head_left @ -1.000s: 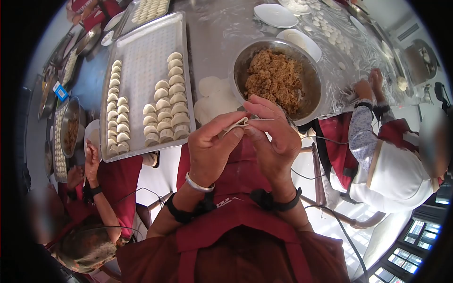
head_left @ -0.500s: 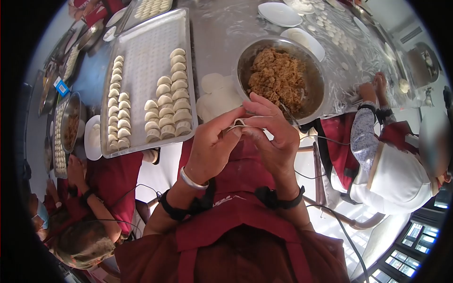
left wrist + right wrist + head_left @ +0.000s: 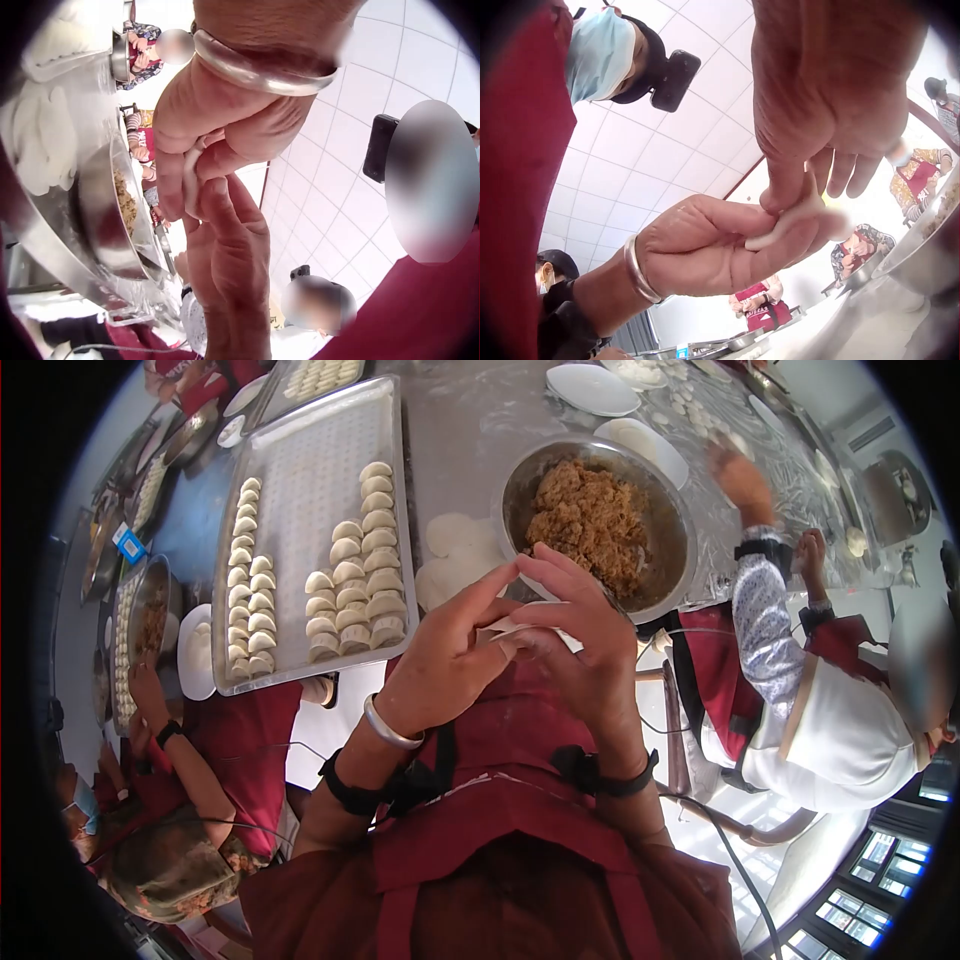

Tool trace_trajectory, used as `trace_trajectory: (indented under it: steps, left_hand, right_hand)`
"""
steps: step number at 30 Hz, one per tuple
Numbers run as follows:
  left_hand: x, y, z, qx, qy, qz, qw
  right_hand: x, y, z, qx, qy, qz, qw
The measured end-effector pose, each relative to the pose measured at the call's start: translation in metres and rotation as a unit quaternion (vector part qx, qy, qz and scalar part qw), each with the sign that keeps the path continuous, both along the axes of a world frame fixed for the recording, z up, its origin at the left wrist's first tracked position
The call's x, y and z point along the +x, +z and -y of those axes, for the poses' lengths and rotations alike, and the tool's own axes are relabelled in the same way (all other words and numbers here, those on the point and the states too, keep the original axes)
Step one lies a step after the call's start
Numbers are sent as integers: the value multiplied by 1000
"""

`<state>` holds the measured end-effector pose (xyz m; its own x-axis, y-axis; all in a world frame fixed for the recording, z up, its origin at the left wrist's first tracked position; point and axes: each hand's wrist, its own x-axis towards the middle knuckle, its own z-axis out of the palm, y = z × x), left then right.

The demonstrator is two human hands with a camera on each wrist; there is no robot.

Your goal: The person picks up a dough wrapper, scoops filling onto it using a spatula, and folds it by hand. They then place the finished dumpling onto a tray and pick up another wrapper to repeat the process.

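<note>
A folded piece of pale dough is pinched between both hands in front of the red apron. My left hand grips its left side with thumb and fingers. From the right, my right hand pinches the other side. In the left wrist view the dough is a thick pale strip between the fingers; the right wrist view shows its pale edge under the right thumb. Whether it holds filling is hidden. Beyond the hands stands a metal bowl of brown filling.
Flat dough rounds lie beside the bowl. A metal tray at left holds rows of dumplings. White plates stand farther back. Someone's hand reaches over the floured table at right; another person works at left.
My hands have shifted slightly and the fingertips have come closer together over the dough. The person at right has stretched an arm forward across the table.
</note>
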<state>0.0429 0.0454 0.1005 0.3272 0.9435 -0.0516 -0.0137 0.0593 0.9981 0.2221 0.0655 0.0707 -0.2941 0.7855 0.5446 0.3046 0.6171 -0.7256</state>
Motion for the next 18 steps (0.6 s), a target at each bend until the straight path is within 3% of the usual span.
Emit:
trace_trajectory:
  steps: [3,9,15,18]
  left_hand:
    - [5,-11,2,-25,37,154,987]
    - [14,-34,6,-44,88,277,956]
    - [23,-28,8,1,128,230,965]
    - [23,-30,8,52,117,148,981]
  right_hand:
    - [-5,1,3,-69,-11,-125,990]
    - [-23,4,6,-100,-43,-223,969]
    - [-24,3,3,-64,-64,-184,979]
    - [-22,-1,1,-46,-44,-191,979]
